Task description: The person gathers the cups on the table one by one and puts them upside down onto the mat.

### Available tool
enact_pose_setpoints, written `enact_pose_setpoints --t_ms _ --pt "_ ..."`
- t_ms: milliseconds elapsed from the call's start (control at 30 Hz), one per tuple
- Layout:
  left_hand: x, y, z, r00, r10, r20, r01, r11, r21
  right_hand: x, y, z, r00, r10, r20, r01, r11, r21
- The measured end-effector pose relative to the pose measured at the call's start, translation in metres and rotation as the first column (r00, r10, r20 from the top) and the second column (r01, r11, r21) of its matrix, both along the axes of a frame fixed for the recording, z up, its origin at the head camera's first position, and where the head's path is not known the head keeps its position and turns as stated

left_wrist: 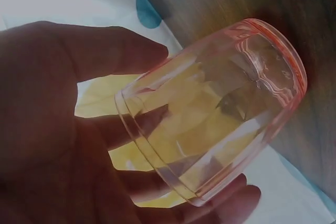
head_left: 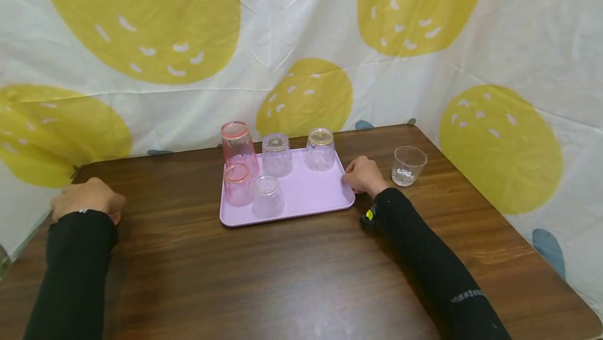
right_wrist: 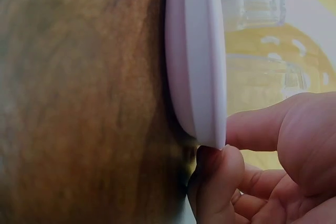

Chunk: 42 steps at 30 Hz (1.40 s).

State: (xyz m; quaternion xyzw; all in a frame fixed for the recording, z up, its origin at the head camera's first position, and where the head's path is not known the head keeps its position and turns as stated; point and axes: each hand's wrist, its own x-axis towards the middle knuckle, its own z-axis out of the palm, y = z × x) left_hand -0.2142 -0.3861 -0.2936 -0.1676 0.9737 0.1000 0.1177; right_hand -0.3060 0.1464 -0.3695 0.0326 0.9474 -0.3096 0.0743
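Observation:
At the left of the table, my left hand [head_left: 86,199] holds a pink-tinted faceted drinking glass [left_wrist: 220,114], its thumb on one side and fingers round the other. That glass is hidden behind the hand in the head view. My right hand [head_left: 365,174] pinches the right edge of a light purple tray [head_left: 317,191] between thumb and fingers. On the tray stand a tall pink glass [head_left: 240,149], a short pink glass [head_left: 238,185], a purplish glass [head_left: 277,157], a clear glass [head_left: 268,199] and a glass with a yellowish top [head_left: 320,150].
A clear glass [head_left: 408,166] stands on the brown wooden table [head_left: 226,277], right of my right hand. A white cloth with yellow fruit prints [head_left: 301,26] hangs behind the table and along its right side.

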Motion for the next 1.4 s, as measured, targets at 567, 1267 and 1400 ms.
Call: enact_pose_setpoints --t_ms 567,1267,1400 --pt "-0.002 0.003 0.011 0.989 -0.062 -0.134 0.06 0.998 -0.021 0.0 -0.001 0.0 1.0 0.0 -0.005 0.0 1.0 0.013" --pt "0.0 0.048 0.046 0.94 -0.121 -0.319 0.111 0.993 -0.048 0.001 0.001 -0.002 0.999 0.019 -0.041 -0.017 0.999 0.038" --pt "0.003 0.063 0.052 0.903 -0.154 -0.401 0.137 0.988 -0.07 0.001 0.001 -0.002 0.999 0.01 -0.034 -0.009 0.999 0.032"
